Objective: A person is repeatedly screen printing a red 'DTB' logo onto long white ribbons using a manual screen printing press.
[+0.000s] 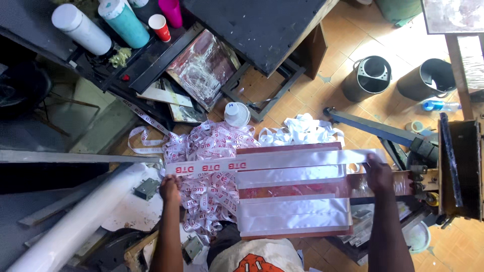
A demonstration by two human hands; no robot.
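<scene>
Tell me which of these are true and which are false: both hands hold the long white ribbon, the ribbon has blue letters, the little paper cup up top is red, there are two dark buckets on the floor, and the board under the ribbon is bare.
1. Both hands hold the long white ribbon. True: the left hand grips one end and the right hand the other.
2. The ribbon has blue letters. False: the printed letters are red.
3. The little paper cup is red. True.
4. Two dark buckets stand on the floor. True: one bucket sits beside the other bucket.
5. The board under the ribbon is bare. False: several white strips lie across it.
</scene>
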